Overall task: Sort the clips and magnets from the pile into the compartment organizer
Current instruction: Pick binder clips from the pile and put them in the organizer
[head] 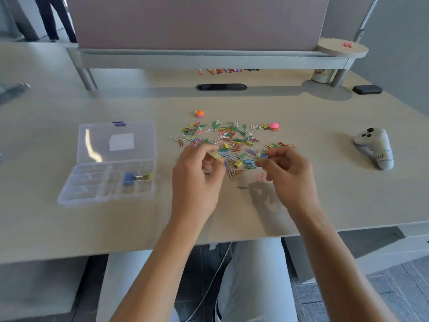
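Note:
A pile of coloured paper clips and small binder clips lies in the middle of the table. My left hand pinches a yellow binder clip at the pile's near edge. My right hand pinches a small blue binder clip just above the pile. A clear compartment organizer sits open at the left, its lid tilted back; a blue binder clip and a yellow one lie in its compartments. An orange-and-pink magnet rests behind the pile, a pink-and-orange magnet at its right.
A grey-white plush toy lies at the right. A raised shelf spans the back, with markers and a black cable slot under it. A black object sits at the far right. A person's legs stand at the top left.

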A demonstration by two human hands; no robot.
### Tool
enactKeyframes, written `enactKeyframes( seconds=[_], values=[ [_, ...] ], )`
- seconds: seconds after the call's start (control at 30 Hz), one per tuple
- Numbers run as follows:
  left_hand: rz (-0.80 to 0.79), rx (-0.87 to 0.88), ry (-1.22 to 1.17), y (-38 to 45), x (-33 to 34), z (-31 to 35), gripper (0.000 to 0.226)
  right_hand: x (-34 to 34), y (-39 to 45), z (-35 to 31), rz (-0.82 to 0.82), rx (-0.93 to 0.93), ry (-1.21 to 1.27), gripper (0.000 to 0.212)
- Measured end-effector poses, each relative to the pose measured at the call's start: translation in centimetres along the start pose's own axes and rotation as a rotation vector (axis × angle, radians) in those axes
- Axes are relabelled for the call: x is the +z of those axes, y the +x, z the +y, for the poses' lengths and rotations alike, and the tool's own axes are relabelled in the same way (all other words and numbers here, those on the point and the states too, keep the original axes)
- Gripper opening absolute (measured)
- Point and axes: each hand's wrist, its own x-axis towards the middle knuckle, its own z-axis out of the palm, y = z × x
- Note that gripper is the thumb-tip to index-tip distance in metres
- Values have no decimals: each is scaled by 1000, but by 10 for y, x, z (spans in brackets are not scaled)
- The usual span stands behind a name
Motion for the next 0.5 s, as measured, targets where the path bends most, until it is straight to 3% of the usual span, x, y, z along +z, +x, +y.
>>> enactKeyframes(
  seconds=[0.1, 0.5],
  values=[
    [60, -24, 52, -7, -29, -14, 7, 30, -6, -6, -63, -18, -39, 13],
    [312, -156, 219, -37, -114, -59, 8, 135, -22, -17, -219, -161, -168, 9]
  ],
)
